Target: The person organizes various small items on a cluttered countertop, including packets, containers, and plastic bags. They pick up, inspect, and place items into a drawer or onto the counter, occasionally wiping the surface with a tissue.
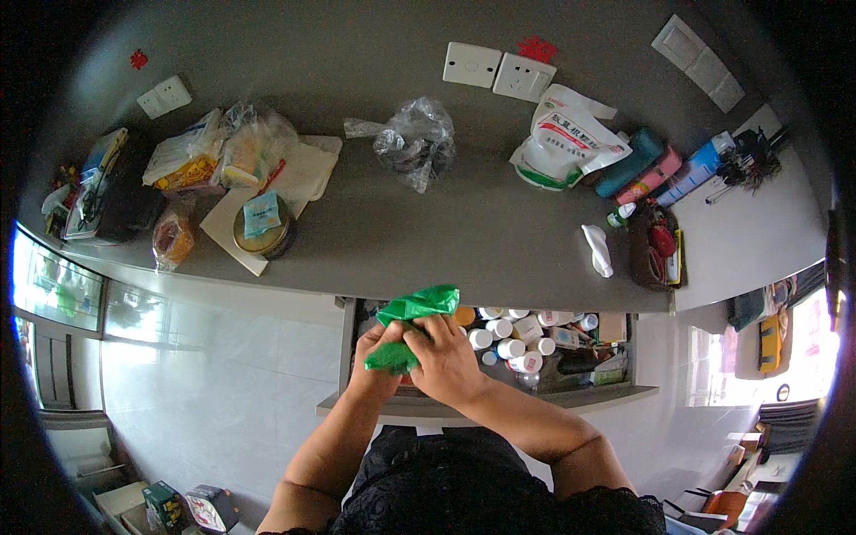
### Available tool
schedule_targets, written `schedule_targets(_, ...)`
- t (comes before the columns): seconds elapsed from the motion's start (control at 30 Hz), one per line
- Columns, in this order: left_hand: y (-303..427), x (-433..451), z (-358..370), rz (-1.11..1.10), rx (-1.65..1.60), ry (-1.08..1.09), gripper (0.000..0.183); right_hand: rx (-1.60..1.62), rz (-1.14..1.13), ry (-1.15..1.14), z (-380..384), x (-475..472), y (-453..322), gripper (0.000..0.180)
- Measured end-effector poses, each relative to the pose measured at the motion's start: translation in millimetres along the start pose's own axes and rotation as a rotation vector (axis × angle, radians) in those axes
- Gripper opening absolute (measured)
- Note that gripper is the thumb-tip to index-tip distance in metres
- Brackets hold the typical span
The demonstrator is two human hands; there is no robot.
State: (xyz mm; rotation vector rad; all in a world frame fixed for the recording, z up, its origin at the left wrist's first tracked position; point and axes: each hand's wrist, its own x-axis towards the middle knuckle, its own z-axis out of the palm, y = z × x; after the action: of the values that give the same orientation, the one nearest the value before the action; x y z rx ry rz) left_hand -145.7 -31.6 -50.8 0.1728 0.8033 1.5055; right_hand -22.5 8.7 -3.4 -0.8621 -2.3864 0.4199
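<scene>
Both of my hands grip a crumpled green plastic bag above an open drawer. My left hand holds its left side. My right hand is closed over its middle, fingers bent into the plastic. Part of the bag sticks out beyond the hands and part shows between them. Below and to the right, the drawer holds several white bottles with white caps, small boxes and other packets. The drawer's left part is mostly hidden by my hands and the bag.
On the grey countertop lie a clear plastic bag, a white pouch, a teal bottle, a blue spray can and a brown basket. Further left are a round tin, a tape roll and bagged packets.
</scene>
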Motion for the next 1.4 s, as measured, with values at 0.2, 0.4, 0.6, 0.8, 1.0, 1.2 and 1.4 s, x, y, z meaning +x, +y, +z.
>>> schedule_targets(0.2, 17.3, -19.3, -33.6, 0.037, 0.105, 0.083, 0.026, 0.72, 0.188, -0.335, -24.2, 11.1, 5.8, 0.04)
schedule_targets(0.4, 80.9, -34.5, -65.3, 0.42, -0.238, 0.153, 0.039, 0.439, 0.062, -0.036, 33.7, 105.0, 9.6, 0.038)
schedule_targets(0.6, 125.8, -50.4, -108.2, 0.503, -0.427, 0.115, 0.026, -0.067, -0.003, -0.123, 114.3, 228.2, -39.1, 0.094)
schedule_targets(0.8, 140.1, -55.4, -129.8, 0.552, -0.442, 0.308, 0.026, -0.209, 0.099, -0.46, 153.1, 265.0, -50.1, 0.11)
schedule_targets(1.0, 132.6, -45.8, -141.6, 0.461, -0.425, 0.085, 0.027, -0.143, -0.001, -0.275, 115.8, 245.8, -30.5, 0.103)
schedule_targets(1.2, 114.8, -31.6, -133.5, 0.384, -0.428, 0.048, 0.022, 0.076, -0.193, -0.181, -17.7, 179.1, -22.0, 0.102)
schedule_targets(1.4, 70.5, -15.4, -78.2, 0.278, -0.418, 0.153, 0.021, 0.577, 0.38, -0.586, -65.2, 26.0, 28.9, 0.103)
